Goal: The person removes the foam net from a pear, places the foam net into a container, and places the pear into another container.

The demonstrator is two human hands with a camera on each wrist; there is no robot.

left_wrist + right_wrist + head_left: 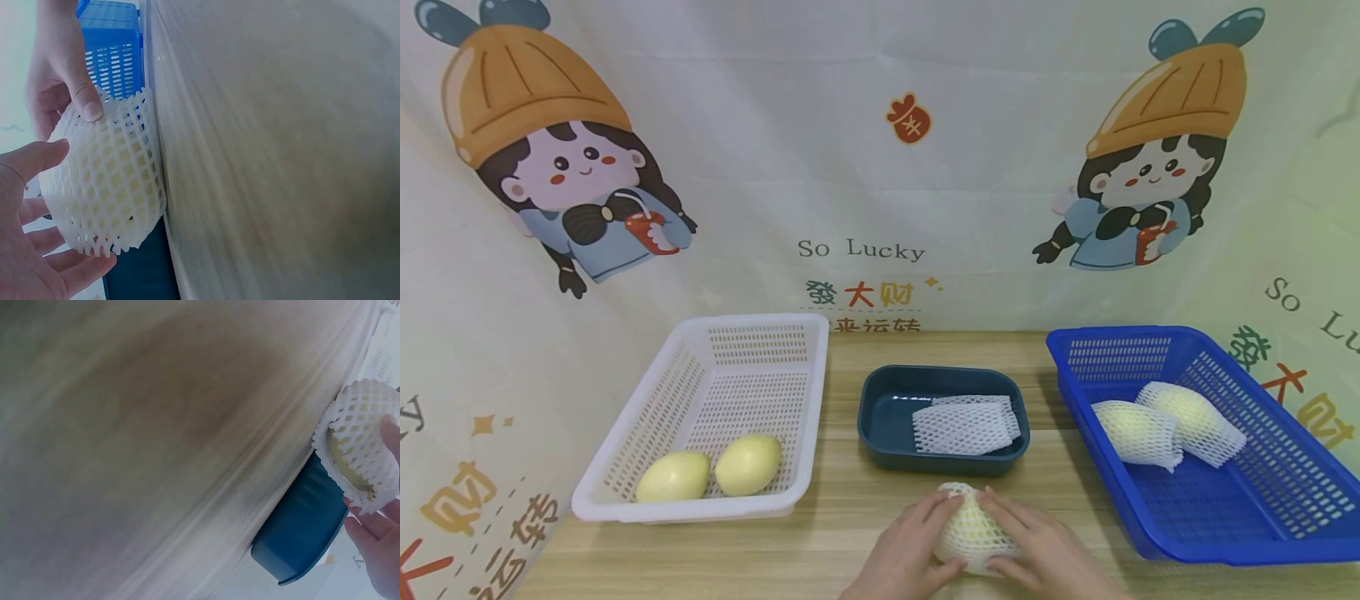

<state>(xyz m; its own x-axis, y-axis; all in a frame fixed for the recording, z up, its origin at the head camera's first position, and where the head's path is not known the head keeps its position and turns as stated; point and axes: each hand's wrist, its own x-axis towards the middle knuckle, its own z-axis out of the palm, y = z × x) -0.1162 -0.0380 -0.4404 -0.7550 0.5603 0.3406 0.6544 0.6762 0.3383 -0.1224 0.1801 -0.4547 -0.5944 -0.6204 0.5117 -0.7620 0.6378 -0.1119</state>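
Note:
A pale yellow oval fruit in a white foam net sleeve [976,533] is at the front of the table between both hands. The left hand [910,543] holds its left side; in the left wrist view the thumb [47,156] and the fingers lie around the netted fruit [106,181]. On the other side the right hand [1037,546] grips it, its thumb [86,103] pressed on the net. In the right wrist view, some bare yellow skin and a small stem end [370,494] show at the net's opening.
Behind the hands, a dark teal tray [880,457] contains flat white foam nets [962,427]. At left, a white basket [700,510] has two bare yellow fruits [748,465]. A blue basket [1225,546] at right has two netted fruits [1191,417]. A printed cloth [992,192] hangs behind.

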